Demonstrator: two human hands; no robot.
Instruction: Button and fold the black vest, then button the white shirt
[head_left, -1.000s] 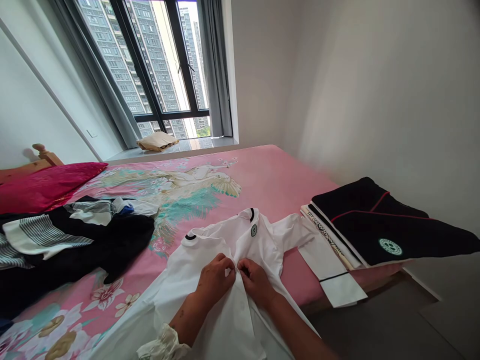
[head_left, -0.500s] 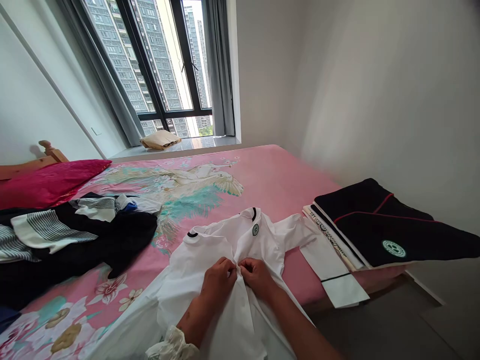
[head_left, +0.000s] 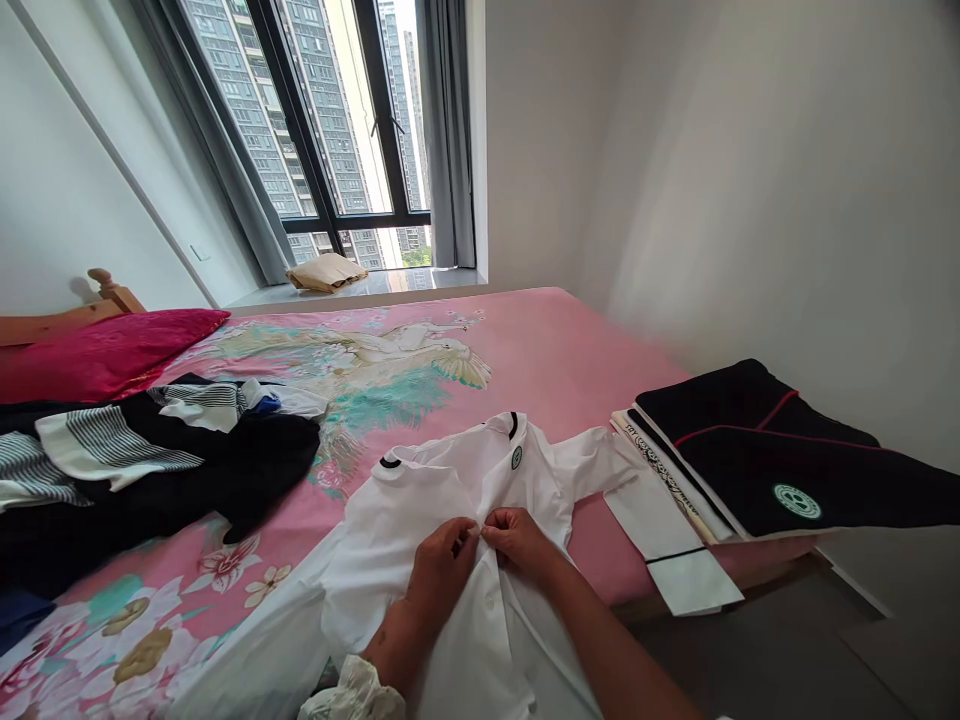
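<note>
A white short-sleeved shirt (head_left: 405,505) lies spread on the pink bed, its black-trimmed collar away from me and a round dark green badge (head_left: 517,457) on its chest. My left hand (head_left: 444,562) pinches the front edge of the shirt below the collar. Close beside it, almost touching, my right hand (head_left: 520,540) pinches the facing edge. Between the fingertips the cloth is gathered; any button there is hidden. One sleeve (head_left: 596,462) reaches right, toward a white cloth strip with a black line (head_left: 675,555).
Folded clothes with a black garment (head_left: 757,450) on top are stacked at the bed's right edge. Black and striped clothes (head_left: 172,450) lie heaped at left, before a red pillow (head_left: 112,350). A beige folded bundle (head_left: 328,272) rests on the windowsill. Floral bedding (head_left: 540,350) covers the bed.
The view has shifted slightly, so the scene sits a little farther right. Both hands stay pinched on the shirt front, with only small finger movements.
</note>
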